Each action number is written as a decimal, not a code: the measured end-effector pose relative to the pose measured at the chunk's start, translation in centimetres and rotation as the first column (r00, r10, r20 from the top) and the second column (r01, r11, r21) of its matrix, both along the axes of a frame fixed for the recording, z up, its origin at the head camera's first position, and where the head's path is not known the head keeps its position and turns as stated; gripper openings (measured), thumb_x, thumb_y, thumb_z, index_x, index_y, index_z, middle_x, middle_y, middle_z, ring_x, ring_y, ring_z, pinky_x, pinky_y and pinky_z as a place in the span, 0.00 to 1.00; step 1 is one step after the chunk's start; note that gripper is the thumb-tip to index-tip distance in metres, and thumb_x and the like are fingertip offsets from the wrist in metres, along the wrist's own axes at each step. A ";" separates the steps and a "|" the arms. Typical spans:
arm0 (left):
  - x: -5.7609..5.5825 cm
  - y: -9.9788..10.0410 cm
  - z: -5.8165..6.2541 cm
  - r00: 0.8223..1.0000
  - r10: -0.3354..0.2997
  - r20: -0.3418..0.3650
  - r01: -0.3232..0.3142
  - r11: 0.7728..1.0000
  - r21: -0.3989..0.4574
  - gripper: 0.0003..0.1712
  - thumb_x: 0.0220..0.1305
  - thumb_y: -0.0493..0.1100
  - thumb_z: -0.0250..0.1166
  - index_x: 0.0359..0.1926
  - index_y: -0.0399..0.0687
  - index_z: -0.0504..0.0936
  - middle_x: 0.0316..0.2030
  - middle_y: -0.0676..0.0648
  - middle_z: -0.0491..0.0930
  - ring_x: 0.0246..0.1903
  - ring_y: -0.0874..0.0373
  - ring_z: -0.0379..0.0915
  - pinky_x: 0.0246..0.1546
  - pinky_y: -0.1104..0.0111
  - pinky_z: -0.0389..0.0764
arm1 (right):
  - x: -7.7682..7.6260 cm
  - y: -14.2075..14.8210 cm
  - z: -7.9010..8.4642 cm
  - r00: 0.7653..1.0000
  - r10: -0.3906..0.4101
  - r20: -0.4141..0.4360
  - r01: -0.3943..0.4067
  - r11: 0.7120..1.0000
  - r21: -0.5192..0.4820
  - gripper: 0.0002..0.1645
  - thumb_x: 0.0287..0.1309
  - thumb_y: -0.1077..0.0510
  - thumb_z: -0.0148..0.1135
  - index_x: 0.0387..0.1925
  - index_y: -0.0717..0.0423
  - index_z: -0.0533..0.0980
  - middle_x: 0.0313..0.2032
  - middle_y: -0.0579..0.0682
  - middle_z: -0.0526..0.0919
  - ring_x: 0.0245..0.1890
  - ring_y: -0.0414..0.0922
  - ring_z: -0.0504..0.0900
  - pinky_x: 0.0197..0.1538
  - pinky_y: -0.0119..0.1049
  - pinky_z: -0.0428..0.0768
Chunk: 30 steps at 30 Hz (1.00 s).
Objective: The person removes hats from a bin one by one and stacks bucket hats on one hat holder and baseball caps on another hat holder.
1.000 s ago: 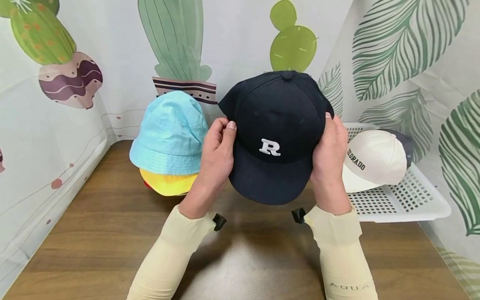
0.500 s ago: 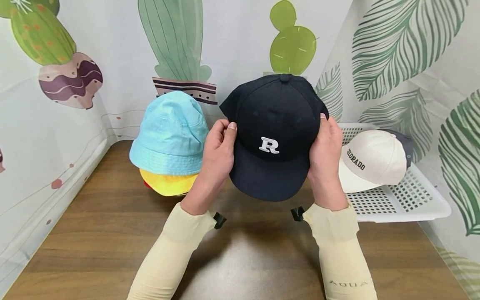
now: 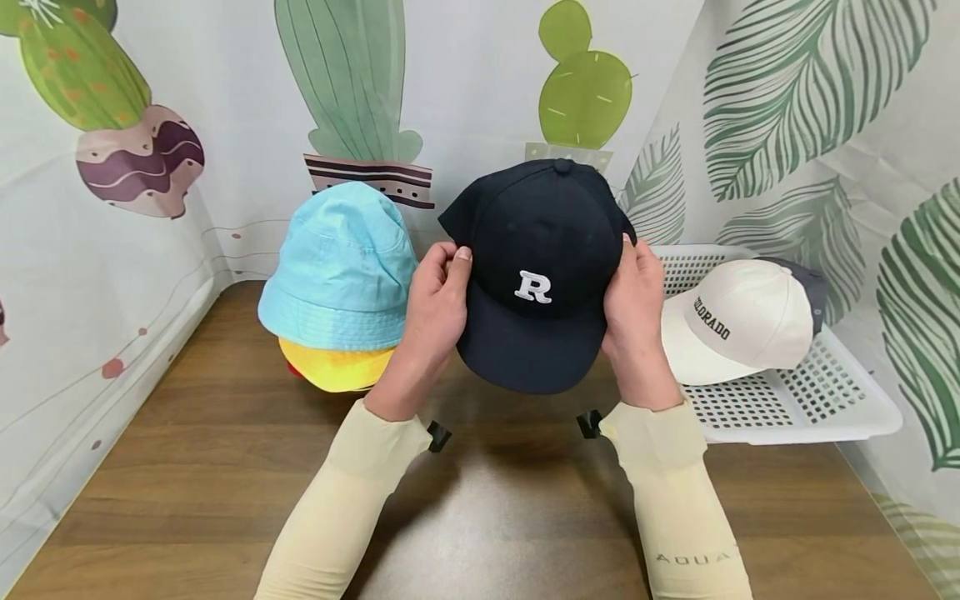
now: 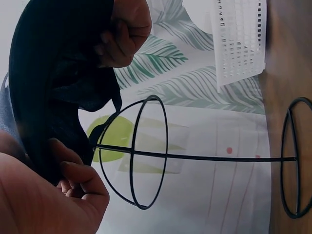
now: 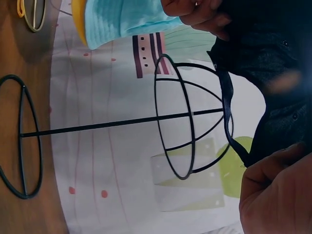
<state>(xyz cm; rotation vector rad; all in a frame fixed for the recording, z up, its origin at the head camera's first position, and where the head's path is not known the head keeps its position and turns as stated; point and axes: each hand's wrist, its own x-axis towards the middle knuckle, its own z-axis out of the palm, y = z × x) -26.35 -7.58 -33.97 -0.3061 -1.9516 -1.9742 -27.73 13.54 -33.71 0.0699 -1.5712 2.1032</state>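
A navy baseball cap [image 3: 540, 242] with a white letter R hangs in the air, its brim toward me. My left hand [image 3: 435, 308] grips its left edge, thumb on the outside. On the opposite edge my right hand [image 3: 637, 300] holds it with the fingers curled at the rim. A black wire hat stand [image 4: 222, 158] with a domed top stands behind the cap; the cap hides it in the head view. In the right wrist view the back strap [image 5: 227, 105] overlaps the top of the dome; whether they touch, I cannot tell.
A light blue bucket hat [image 3: 341, 267] sits over a yellow hat [image 3: 333, 367] at the left. On the right, a white perforated basket [image 3: 847, 408] holds a cream cap [image 3: 757, 317] and a dark grey one [image 3: 813, 287]. A patterned cloth hangs behind the wooden table [image 3: 187, 467].
The cap's crown has come down a little and the cap looks slightly smaller. My right hand has moved left with the cap's right edge; my left hand has barely moved.
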 end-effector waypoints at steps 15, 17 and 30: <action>-1.7 -0.4 -1.5 0.993 0.007 0.122 -0.004 1.000 -0.028 0.12 0.84 0.45 0.53 0.45 0.40 0.76 0.29 0.48 0.65 0.34 0.55 0.65 0.37 0.66 0.65 | -1.3 -0.5 -1.3 0.988 -0.003 0.155 0.002 1.000 0.008 0.22 0.83 0.54 0.49 0.27 0.50 0.73 0.28 0.43 0.75 0.34 0.40 0.77 0.40 0.34 0.75; -1.9 -0.3 -1.7 0.991 0.012 0.133 -0.008 0.999 -0.036 0.12 0.84 0.45 0.53 0.46 0.40 0.77 0.29 0.48 0.65 0.34 0.55 0.66 0.37 0.65 0.65 | -1.5 -0.5 -1.5 0.987 -0.006 0.161 0.004 1.000 0.011 0.23 0.83 0.54 0.49 0.25 0.51 0.71 0.27 0.43 0.74 0.33 0.40 0.76 0.40 0.34 0.75; -2.5 -0.5 -2.5 0.979 0.018 0.204 -0.004 0.997 -0.071 0.14 0.84 0.46 0.53 0.48 0.39 0.77 0.30 0.48 0.66 0.35 0.54 0.67 0.38 0.65 0.67 | -2.1 -0.3 -2.4 0.975 0.019 0.224 -0.027 0.999 0.033 0.18 0.83 0.52 0.48 0.35 0.53 0.77 0.34 0.44 0.80 0.39 0.41 0.79 0.47 0.35 0.77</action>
